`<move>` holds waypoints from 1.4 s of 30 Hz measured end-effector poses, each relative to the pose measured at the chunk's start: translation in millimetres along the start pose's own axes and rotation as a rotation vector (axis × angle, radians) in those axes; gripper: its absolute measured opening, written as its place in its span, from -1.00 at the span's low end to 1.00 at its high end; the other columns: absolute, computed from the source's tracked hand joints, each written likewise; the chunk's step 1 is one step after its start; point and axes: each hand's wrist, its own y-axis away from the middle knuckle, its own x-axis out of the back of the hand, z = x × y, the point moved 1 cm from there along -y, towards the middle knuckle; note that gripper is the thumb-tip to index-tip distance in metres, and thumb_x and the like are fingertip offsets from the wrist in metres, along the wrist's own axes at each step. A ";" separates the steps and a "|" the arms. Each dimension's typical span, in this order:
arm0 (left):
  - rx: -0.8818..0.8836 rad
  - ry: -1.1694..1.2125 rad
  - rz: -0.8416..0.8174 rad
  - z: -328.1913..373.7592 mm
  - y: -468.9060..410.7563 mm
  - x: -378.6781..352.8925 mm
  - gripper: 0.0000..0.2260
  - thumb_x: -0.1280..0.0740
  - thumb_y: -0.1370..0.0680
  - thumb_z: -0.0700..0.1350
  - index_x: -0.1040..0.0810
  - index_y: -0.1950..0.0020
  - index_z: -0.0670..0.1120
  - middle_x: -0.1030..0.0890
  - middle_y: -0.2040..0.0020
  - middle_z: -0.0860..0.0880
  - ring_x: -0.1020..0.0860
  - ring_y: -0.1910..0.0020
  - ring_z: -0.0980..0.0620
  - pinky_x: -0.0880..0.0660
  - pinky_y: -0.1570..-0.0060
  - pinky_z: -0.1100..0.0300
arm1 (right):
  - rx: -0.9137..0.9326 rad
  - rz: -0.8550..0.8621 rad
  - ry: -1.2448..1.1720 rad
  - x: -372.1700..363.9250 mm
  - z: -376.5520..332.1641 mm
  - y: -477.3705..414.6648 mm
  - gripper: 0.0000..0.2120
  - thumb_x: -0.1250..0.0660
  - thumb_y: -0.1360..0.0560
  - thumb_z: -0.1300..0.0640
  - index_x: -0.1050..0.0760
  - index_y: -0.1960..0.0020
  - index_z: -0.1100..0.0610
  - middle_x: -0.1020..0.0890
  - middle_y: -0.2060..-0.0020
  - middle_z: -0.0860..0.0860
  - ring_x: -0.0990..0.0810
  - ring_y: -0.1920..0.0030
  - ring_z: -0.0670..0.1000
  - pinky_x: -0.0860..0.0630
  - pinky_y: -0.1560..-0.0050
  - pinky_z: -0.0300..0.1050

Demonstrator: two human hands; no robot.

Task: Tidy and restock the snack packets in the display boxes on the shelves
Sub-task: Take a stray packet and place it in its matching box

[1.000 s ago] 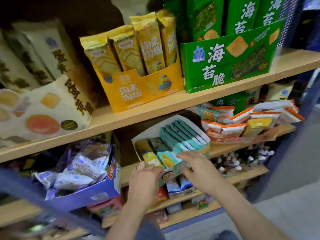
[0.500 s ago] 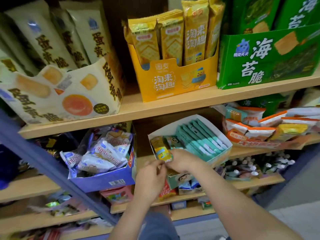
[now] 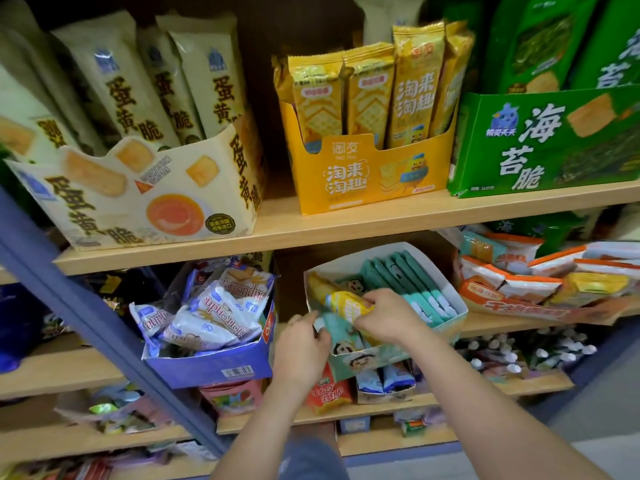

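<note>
The right grip (image 3: 388, 317) pinches a yellow packet (image 3: 348, 303), lying sideways above the front edge of the box (image 3: 367, 363). The left grip (image 3: 301, 344) pinches its near corner.

A blue metal upright (image 3: 104, 327) ran slantwise from the left edge down toward the bottom middle, crossing in front of the goods behind it. Low on the right lay a heap of thin white-tipped sticks (image 3: 540, 351), blurred. Grey floor (image 3: 588, 427) showed at the lower right corner. A blue strip (image 3: 398, 457) ran along the base beside it. A dark blue shape (image 3: 17, 327) sat at the far left edge, too blurred to tell.
</note>
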 end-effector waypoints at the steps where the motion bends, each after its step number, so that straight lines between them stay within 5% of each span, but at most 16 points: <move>1: -0.008 -0.012 0.010 -1.6 -1.7 2.3 -0.62 -0.27 -0.56 -0.11 -0.47 -0.39 -0.04 -0.54 -0.06 -0.08 -0.55 -0.06 -0.10 -0.49 0.00 0.06 | 0.021 0.044 0.006 9.8 4.1 7.6 -0.69 -0.45 -0.43 0.02 -0.59 -0.13 0.10 -0.66 0.03 0.05 -0.62 0.02 0.07 -0.50 0.11 -0.11; 4: -0.137 0.046 0.159 3.4 3.3 13.7 -0.62 -0.34 -0.52 -0.13 -0.48 -0.33 -0.01 -0.49 -0.08 -0.02 -0.55 -0.03 -0.07 -0.53 0.02 -0.01 | 0.076 0.162 -0.122 35.2 21.8 33.0 -0.73 -0.48 -0.45 -0.01 -0.61 -0.11 0.02 -0.66 0.05 -0.04 -0.61 0.02 -0.02 -0.53 0.06 -0.10; 6: -0.378 0.064 0.270 17.7 12.0 26.8 -0.61 -0.37 -0.50 -0.06 -0.48 -0.32 -0.01 -0.47 -0.15 0.02 -0.51 -0.13 0.01 -0.52 -0.10 0.10 | 0.152 0.213 -0.221 51.7 27.1 50.7 -0.78 -0.52 -0.42 0.01 -0.61 -0.04 -0.04 -0.65 0.16 -0.17 -0.60 0.12 -0.18 -0.50 0.15 -0.29; 8: -0.582 0.001 0.195 36.8 18.3 41.2 -0.51 -0.29 -0.52 0.12 -0.40 -0.43 0.02 -0.43 -0.26 0.10 -0.39 -0.28 0.10 -0.37 -0.26 0.23 | 0.258 0.216 -0.279 69.5 21.9 66.6 -0.79 -0.55 -0.39 0.04 -0.62 0.01 -0.08 -0.67 0.25 -0.19 -0.61 0.20 -0.25 -0.45 0.22 -0.39; 12: -0.479 0.276 -0.184 76.8 21.6 67.6 -0.45 -0.35 -0.51 0.18 -0.30 -0.47 0.18 -0.53 -0.20 0.18 -0.50 -0.18 0.16 -0.45 -0.17 0.22 | 0.451 0.226 -0.516 99.1 -5.3 88.3 -0.79 -0.57 -0.33 0.12 -0.64 0.06 -0.02 -0.71 0.25 -0.11 -0.65 0.25 -0.18 -0.54 0.20 -0.32; 17: -0.419 0.650 -0.074 105.0 25.9 110.9 -0.70 -0.33 -0.46 0.26 -0.49 -0.14 0.21 -0.63 0.02 0.22 -0.60 0.08 0.18 -0.55 0.01 0.12 | 0.521 0.194 -1.160 119.9 -29.0 90.8 -0.64 -0.39 -0.38 0.05 -0.54 -0.18 0.03 -0.72 0.04 0.03 -0.70 0.08 0.03 -0.62 0.21 -0.15; 21: -0.340 0.901 0.016 111.7 20.8 147.5 -0.68 -0.26 -0.47 0.25 -0.57 -0.12 0.12 -0.67 0.03 0.20 -0.62 0.02 0.19 -0.48 0.02 0.34 | 0.617 0.484 -0.758 144.5 -54.5 82.6 -0.69 -0.36 -0.48 -0.02 -0.49 -0.22 -0.16 -0.65 -0.08 -0.18 -0.60 -0.10 -0.17 -0.56 0.00 -0.19; 24: -0.315 0.862 0.046 111.2 9.3 171.7 -0.75 -0.28 -0.40 0.31 -0.56 -0.05 0.39 -0.65 -0.04 0.26 -0.60 -0.07 0.23 -0.49 -0.13 0.18 | 0.775 0.668 -0.348 169.7 -88.4 78.6 -0.59 -0.35 -0.55 0.06 -0.42 -0.37 -0.12 -0.49 -0.28 -0.26 -0.40 -0.30 -0.27 -0.43 -0.23 -0.21; 27: -0.312 0.888 0.097 113.9 3.5 194.1 -0.67 -0.33 -0.39 0.37 -0.53 -0.11 0.34 -0.63 -0.08 0.27 -0.59 -0.10 0.24 -0.49 -0.18 0.08 | 0.806 0.797 0.083 186.8 -119.7 70.5 -0.40 -0.34 -0.54 0.01 -0.19 -0.52 -0.10 -0.26 -0.46 -0.11 -0.16 -0.47 -0.08 -0.17 -0.45 -0.15; 29: -0.322 0.895 0.163 114.9 2.3 206.9 -0.62 -0.35 -0.36 0.25 -0.50 -0.16 0.24 -0.65 -0.06 0.22 -0.60 -0.10 0.17 -0.50 -0.15 0.08 | 0.735 0.764 0.250 190.4 -133.1 64.7 -0.28 -0.34 -0.53 -0.08 -0.02 -0.55 -0.15 -0.13 -0.52 -0.06 -0.04 -0.51 0.03 -0.21 -0.46 0.02; 31: -0.310 0.867 0.237 113.4 1.7 218.9 -0.56 -0.37 -0.28 0.22 -0.48 -0.13 0.20 -0.66 -0.02 0.17 -0.59 -0.11 0.12 -0.50 -0.15 0.07 | 0.665 0.784 0.352 187.8 -142.7 62.4 -0.24 -0.34 -0.49 -0.20 0.01 -0.54 -0.21 -0.12 -0.53 -0.05 -0.03 -0.52 0.06 -0.33 -0.37 0.19; 34: -0.331 0.823 0.329 111.5 -0.9 234.8 -0.58 -0.41 -0.24 0.21 -0.48 -0.06 0.17 -0.66 0.06 0.20 -0.61 -0.03 0.15 -0.52 -0.09 0.09 | 0.661 0.922 0.416 179.9 -159.4 61.3 -0.34 -0.32 -0.44 -0.30 -0.20 -0.47 -0.20 -0.36 -0.44 -0.07 -0.24 -0.46 0.07 -0.39 -0.18 0.22; 38: -0.392 0.818 0.466 117.0 -3.1 252.9 -0.60 -0.45 -0.27 0.15 -0.47 -0.05 0.15 -0.65 0.04 0.16 -0.61 -0.01 0.17 -0.54 -0.08 0.08 | 0.647 0.966 0.452 180.1 -170.8 48.9 -0.71 -0.27 -0.52 -0.21 -0.54 -0.18 -0.15 -0.61 -0.12 -0.13 -0.41 -0.30 0.04 -0.29 -0.13 0.16; 42: -0.507 0.858 0.619 127.3 -10.4 270.9 -0.58 -0.49 -0.29 0.05 -0.41 -0.05 0.27 -0.62 -0.01 0.16 -0.61 -0.06 0.14 -0.54 -0.09 0.09 | 0.577 0.878 0.354 205.8 -157.3 50.6 -0.76 -0.18 -0.59 -0.14 -0.54 -0.18 -0.16 -0.57 -0.13 -0.20 -0.34 -0.30 -0.04 -0.21 -0.18 0.10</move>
